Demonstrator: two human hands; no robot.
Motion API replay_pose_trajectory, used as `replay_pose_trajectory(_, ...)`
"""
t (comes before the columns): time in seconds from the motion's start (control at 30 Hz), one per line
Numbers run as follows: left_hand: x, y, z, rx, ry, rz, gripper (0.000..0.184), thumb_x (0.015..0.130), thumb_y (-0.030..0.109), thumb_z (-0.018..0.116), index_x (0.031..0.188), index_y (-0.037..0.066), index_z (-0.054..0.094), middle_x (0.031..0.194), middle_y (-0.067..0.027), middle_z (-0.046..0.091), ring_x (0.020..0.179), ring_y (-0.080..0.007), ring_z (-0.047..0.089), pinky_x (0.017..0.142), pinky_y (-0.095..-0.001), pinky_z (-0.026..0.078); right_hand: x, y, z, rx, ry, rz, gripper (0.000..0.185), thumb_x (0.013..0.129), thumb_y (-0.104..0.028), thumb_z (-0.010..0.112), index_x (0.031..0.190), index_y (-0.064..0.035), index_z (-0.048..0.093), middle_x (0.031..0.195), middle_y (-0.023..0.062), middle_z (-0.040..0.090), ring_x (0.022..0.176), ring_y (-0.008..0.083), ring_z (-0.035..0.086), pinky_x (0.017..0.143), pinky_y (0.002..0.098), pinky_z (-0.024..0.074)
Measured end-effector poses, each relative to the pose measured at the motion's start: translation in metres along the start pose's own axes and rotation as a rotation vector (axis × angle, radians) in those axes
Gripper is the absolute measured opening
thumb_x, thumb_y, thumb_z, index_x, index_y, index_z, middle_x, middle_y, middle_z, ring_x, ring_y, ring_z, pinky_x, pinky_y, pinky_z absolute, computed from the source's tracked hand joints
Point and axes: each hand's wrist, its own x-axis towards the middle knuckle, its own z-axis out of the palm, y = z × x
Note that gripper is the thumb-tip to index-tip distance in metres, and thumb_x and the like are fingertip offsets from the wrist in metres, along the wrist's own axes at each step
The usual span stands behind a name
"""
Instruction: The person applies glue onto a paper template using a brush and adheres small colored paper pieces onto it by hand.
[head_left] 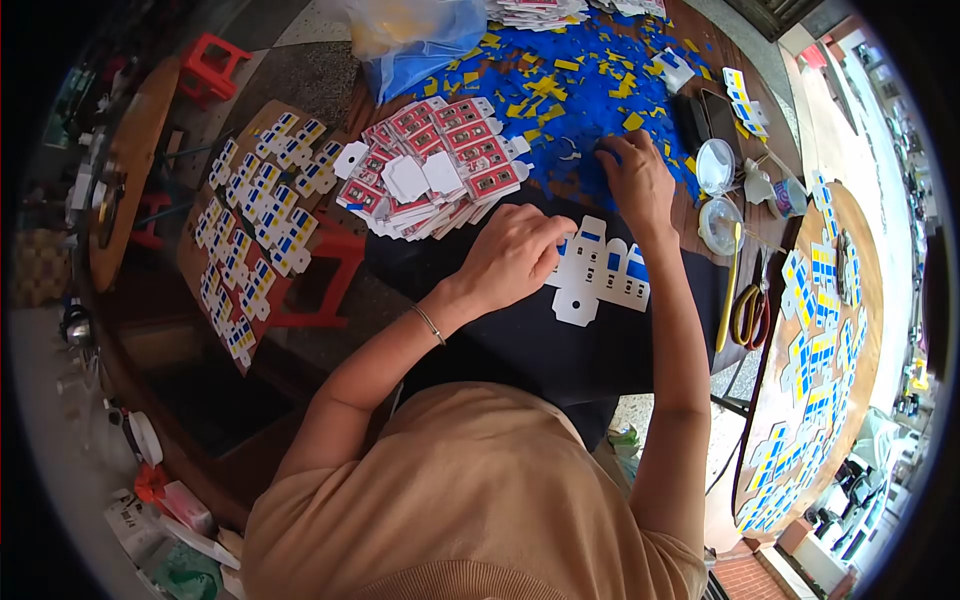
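Observation:
On the black cloth (470, 335) lies a flat, unfolded white carton (585, 275) with small dark prints and several blue rectangles on it. My left hand (510, 258) is closed at the carton's upper left edge, fingertips pressed together. Whatever sits between them is hidden. Over the heap of small blue pieces (560, 90), mixed with yellow ones, my right hand (640, 180) reaches out with its fingers bent and drawn together. What they grip, if anything, cannot be made out. Beside the heap, a stack of red-and-white flat cartons (430, 165) lies to the left.
Blue-and-yellow patterned cartons cover a board (222, 362) at left and a round wooden table (872, 260) at right. Scissors (750, 310), a yellow-handled tool (728, 300) and plastic cups (716, 165) stand along the right table edge. A red stool (330, 270) is at left.

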Motion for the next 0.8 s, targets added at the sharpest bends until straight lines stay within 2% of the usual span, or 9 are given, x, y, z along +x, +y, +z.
replay_pose_trajectory(0.2,0.004,0.0,-0.006,-0.083,0.105,-0.006,0.02,0.085,-0.004,0.06,0.103,0.006,0.063,0.086,-0.0062,0.067,0.082,-0.0235,0.063,0.074,-0.0354,0.05,0.001,0.0,-0.003,0.108,0.015,0.068,0.013,0.086,-0.02,0.069,0.094,-0.0096,0.07,0.096,0.0092,0.066,0.088,0.0309,0.067,0.074,0.0399,0.0527)
replay_pose_trajectory(0.3,0.009,-0.006,-0.01,-0.171,0.157,-0.085,0.02,0.086,-0.005,0.06,0.103,0.005,0.064,0.087,-0.0043,0.068,0.083,-0.0185,0.065,0.07,-0.0318,0.051,0.001,0.004,-0.008,0.376,-0.02,0.12,0.013,0.088,-0.017,0.067,0.097,-0.008,0.069,0.095,0.0108,0.07,0.084,0.0324,0.068,0.073,0.0393,0.0523)
replay_pose_trajectory(0.33,0.011,-0.009,-0.011,-0.198,0.167,-0.11,0.017,0.089,-0.001,0.06,0.105,0.004,0.064,0.091,-0.0039,0.069,0.086,-0.0141,0.065,0.069,-0.0277,0.051,0.001,0.005,-0.007,0.381,0.003,0.1,0.013,0.089,-0.016,0.066,0.098,-0.0077,0.069,0.096,0.0109,0.07,0.085,0.0323,0.068,0.073,0.0392,0.0524)
replay_pose_trajectory(0.43,0.021,-0.012,-0.017,-0.328,0.139,-0.313,0.016,0.09,0.002,0.061,0.106,0.003,0.064,0.098,-0.005,0.07,0.087,-0.0119,0.066,0.069,-0.0252,0.049,-0.002,0.008,-0.007,0.401,0.045,0.06,0.013,0.09,-0.014,0.064,0.101,-0.0071,0.068,0.098,0.0115,0.071,0.086,0.0322,0.069,0.074,0.0389,0.0525)
replay_pose_trajectory(0.57,0.041,-0.018,-0.009,-0.452,0.205,-0.462,0.02,0.091,0.008,0.065,0.11,0.003,0.063,0.089,-0.0012,0.069,0.077,-0.0086,0.059,0.068,-0.0227,0.047,-0.008,0.0,-0.015,0.554,-0.004,0.013,0.012,0.09,-0.009,0.064,0.101,-0.0052,0.068,0.098,0.0124,0.071,0.085,0.0317,0.069,0.074,0.0375,0.0528)
replay_pose_trajectory(0.6,0.047,-0.019,-0.006,-0.505,0.216,-0.475,0.022,0.092,0.017,0.067,0.111,0.005,0.064,0.087,-0.0003,0.068,0.074,-0.0073,0.054,0.066,-0.021,0.046,-0.01,-0.007,-0.02,0.622,-0.025,-0.014,0.012,0.09,-0.008,0.065,0.101,-0.0044,0.068,0.097,0.0125,0.071,0.085,0.0312,0.069,0.074,0.0368,0.0528)
replay_pose_trajectory(0.7,0.059,-0.012,-0.019,-0.777,-0.022,-0.772,0.024,0.093,0.026,0.067,0.109,0.008,0.065,0.091,-0.0017,0.067,0.075,-0.0058,0.054,0.064,-0.0197,0.044,-0.021,-0.028,-0.045,0.625,-0.127,-0.061,0.012,0.09,-0.005,0.065,0.101,-0.0027,0.067,0.095,0.0127,0.07,0.082,0.0283,0.069,0.072,0.034,0.0527)
replay_pose_trajectory(0.73,0.058,-0.02,-0.018,-0.843,-0.113,-0.804,0.025,0.094,0.031,0.067,0.107,0.01,0.066,0.094,-0.0021,0.067,0.075,-0.0051,0.054,0.064,-0.0193,0.044,-0.026,-0.03,-0.048,0.598,-0.107,-0.087,0.012,0.09,-0.005,0.066,0.101,-0.0027,0.067,0.093,0.0117,0.07,0.079,0.0253,0.068,0.069,0.0327,0.0522)
replay_pose_trajectory(0.8,0.055,-0.018,-0.013,-0.977,-0.091,-0.824,0.024,0.093,0.029,0.067,0.107,0.009,0.065,0.093,-0.002,0.067,0.076,-0.0056,0.056,0.066,-0.0189,0.045,-0.036,-0.032,-0.053,0.544,-0.069,-0.134,0.013,0.09,-0.007,0.067,0.102,-0.0027,0.068,0.091,0.0096,0.07,0.074,0.0194,0.066,0.065,0.0301,0.0512)
